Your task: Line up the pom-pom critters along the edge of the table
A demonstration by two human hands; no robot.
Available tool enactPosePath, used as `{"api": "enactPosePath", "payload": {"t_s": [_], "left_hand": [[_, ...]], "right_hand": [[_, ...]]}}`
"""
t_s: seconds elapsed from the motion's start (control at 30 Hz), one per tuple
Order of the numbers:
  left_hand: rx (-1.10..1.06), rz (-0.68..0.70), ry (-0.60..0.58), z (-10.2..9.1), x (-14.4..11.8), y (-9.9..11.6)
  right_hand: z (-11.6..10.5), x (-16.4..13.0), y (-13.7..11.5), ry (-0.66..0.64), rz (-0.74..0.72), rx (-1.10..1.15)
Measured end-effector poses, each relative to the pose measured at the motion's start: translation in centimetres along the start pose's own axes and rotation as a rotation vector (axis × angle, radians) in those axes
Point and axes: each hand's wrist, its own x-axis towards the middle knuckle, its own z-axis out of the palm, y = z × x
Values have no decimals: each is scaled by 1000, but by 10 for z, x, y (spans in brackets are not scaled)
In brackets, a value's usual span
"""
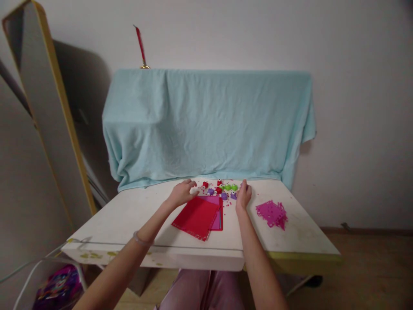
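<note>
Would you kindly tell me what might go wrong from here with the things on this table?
The right hand is close beside a small purple piece, so a sideways move might knock it.
The red sheet lies askew over a pink sheet; the left hand, near its upper edge, could shift it.
The tiny paper bits lie loose and might scatter.

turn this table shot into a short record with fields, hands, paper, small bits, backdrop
left hand: near far edge of red sheet, fingers parted, contact unclear
right hand: beside purple pieces, grip unclear
paper: red sheet overlaps pink sheet; pink perforated pile further right
other bits: red pieces, green pieces
surface: white table
backdrop: light-blue cloth
</note>
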Motion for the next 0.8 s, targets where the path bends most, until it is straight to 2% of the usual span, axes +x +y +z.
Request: {"api": "enactPosePath", "payload": {"t_s": [0.1, 0.23, 0.37, 0.57, 0.7, 0.8], "left_hand": [[-52, 5, 12, 3, 13, 5], [-177, -16, -35, 24, 27, 19], [-216, -3, -19, 52, 37, 28], [-314, 42, -24, 81, 47, 25], [-423, 16, 37, 87, 45, 18], [-521, -66, 155, 83, 41, 9]], "right_hand": [[-1, 2, -2, 142, -57, -135], [-5, 5, -1, 114, -226, -304], [-13, 11, 8, 83, -340, -512], [-20, 24, 27, 59, -387, -661], [-19, 28, 38, 15, -417, -674], [-19, 31, 42, 9, -400, -703]]}}
